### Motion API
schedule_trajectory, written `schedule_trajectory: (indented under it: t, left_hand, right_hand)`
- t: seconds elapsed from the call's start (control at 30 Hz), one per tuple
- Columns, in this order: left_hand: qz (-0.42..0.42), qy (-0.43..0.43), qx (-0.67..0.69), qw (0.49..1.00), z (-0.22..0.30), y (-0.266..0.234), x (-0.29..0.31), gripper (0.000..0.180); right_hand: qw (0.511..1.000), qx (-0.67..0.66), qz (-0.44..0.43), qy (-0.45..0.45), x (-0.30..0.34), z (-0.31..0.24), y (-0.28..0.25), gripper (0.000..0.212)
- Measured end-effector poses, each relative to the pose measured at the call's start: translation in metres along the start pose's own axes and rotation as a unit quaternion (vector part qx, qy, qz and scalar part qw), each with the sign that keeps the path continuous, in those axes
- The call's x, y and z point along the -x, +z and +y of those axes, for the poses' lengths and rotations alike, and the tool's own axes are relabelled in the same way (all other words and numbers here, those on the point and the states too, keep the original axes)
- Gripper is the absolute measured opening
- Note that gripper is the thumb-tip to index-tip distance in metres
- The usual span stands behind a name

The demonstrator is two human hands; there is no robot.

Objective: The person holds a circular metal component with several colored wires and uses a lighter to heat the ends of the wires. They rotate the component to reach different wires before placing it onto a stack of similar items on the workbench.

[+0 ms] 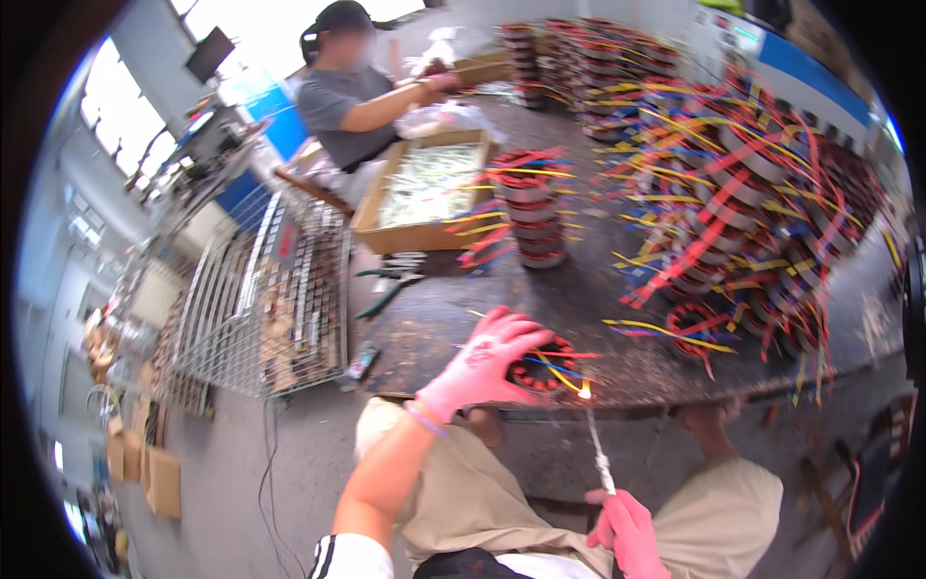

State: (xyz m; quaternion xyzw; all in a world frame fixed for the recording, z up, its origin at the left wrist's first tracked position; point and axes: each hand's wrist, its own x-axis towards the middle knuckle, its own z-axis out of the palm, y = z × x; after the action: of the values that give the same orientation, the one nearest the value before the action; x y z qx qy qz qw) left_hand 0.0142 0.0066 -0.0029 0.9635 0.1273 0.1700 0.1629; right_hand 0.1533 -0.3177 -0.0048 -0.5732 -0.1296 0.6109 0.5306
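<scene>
My left hand (487, 362), in a pink glove, grips a motor stator (542, 374) at the table's near edge, fingers over its far side and thumb on the near side. Red, blue and yellow wires stick out of the stator to the right. My right hand (629, 534), gloved in pink too, is closed around the lower end of a thin white rod (600, 454), held below the table edge. The rod points up and away from me. At its tip, by the ends of the stator's wires, a small flame-like orange glow (585, 390) shows.
Stacked stators (535, 222) stand mid-table; a large wired pile (723, 203) fills the right. Beyond my left hand are green-handled pliers (386, 294) and a cardboard box (415, 236) of white pieces. A co-worker (352, 96) sits far left. Wire baskets (280, 309) stand beside the table.
</scene>
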Motion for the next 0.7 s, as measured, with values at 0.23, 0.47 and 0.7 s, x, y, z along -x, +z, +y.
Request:
schedule_trajectory:
  t: [0.23,0.47,0.7]
  left_hand:
    - [0.007,-0.003,0.008,1.0,-0.008,-0.001,0.017,0.093]
    - [0.0,-0.014,0.003,1.0,0.0,0.001,0.006,0.092]
    - [-0.001,-0.015,0.004,1.0,0.004,0.001,0.004,0.092]
  right_hand:
    - [1.0,0.002,0.002,-0.019,0.002,0.0,0.015,0.036]
    - [1.0,-0.013,-0.026,-0.011,-0.001,0.003,-0.001,0.035]
    - [0.999,-0.035,-0.032,0.021,0.003,-0.003,-0.001,0.033]
